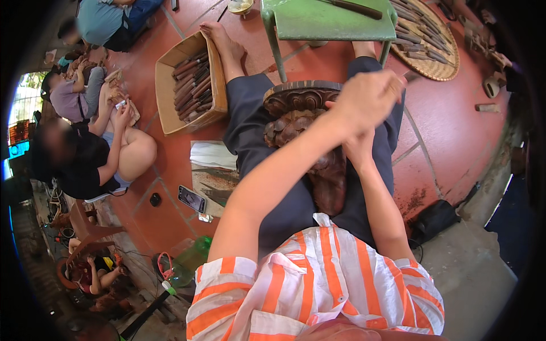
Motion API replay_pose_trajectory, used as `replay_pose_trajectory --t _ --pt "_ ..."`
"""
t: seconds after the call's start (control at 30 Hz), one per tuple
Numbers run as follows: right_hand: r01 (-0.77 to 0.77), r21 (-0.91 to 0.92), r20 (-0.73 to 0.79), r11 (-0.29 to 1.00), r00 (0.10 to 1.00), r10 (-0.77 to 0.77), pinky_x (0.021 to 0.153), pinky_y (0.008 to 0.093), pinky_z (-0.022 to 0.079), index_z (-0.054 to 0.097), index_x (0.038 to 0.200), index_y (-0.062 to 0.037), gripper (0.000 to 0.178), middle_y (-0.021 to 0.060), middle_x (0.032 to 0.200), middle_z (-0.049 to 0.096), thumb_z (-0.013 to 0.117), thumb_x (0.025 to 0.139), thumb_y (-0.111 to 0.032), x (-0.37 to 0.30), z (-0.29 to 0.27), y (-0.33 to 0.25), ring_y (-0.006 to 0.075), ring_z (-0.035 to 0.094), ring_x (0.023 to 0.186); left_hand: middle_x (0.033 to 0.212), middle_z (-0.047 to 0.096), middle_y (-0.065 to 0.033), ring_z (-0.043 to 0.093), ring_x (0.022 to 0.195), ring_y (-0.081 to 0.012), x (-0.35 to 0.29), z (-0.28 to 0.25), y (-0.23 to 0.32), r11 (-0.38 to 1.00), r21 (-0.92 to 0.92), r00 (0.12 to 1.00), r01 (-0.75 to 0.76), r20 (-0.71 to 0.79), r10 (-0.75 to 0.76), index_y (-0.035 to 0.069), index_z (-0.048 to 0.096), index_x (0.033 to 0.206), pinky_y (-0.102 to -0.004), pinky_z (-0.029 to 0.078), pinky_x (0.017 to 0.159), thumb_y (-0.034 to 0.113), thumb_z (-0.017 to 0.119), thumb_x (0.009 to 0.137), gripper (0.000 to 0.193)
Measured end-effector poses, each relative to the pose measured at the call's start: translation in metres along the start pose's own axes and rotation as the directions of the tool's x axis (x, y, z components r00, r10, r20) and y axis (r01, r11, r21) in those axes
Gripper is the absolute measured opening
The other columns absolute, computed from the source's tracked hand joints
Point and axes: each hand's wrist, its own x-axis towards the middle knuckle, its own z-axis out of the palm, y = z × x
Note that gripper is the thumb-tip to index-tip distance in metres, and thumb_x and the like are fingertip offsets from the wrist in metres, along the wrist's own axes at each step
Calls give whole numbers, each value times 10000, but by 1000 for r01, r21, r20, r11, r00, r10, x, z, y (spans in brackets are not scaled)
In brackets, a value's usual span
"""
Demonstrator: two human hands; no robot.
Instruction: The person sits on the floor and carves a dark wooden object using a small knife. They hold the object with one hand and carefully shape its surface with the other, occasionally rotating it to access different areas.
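A dark brown carving (290, 125) — ornately worked, its far edge curved — lies between the thighs (248, 122).

1. Setting: a workshop, apparently for wood carving, with a red tiled floor (449, 142).
2. Tool stock: wooden-handled tools (190, 85) filling a cardboard box (219, 85); slender tools (421, 28) spread on a round woven tray (449, 72).
3. Work: a dark, relief-carved piece (290, 128) in the wearer's lap.
4. Company: other people (79, 150) seated low at left.
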Motion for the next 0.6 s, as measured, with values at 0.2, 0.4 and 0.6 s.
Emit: replay_pose_trajectory --t 0.2,0.4,0.6 --pt "119 -439 52 891 993 -107 907 317 431 651 1096 -35 211 58 1074 658 654 898 -106 -12 -8 -15 167 568 966 699 636 -136 621 644 -353 -44 49 14 961 248 983 -125 -100 153 32 579 715 -457 467 604 371 584 913 393" --pt "91 -461 48 883 996 -78 901 318 430 655 1080 -33 201 60 1055 664 658 894 -108 -7 -8 -12 165 574 954 693 643 -137 627 626 -343 -49 48 7 945 297 978 -134 -114 175 27 600 707 -452 474 584 345 608 897 370" --pt "52 -421 69 905 997 -25 888 318 432 648 1040 -27 181 64 1045 659 678 882 -111 -5 -6 -14 169 574 938 585 594 -146 591 544 -371 -32 41 -1 950 293 985 -105 -99 139 30 604 654 -459 449 514 355 634 876 394"
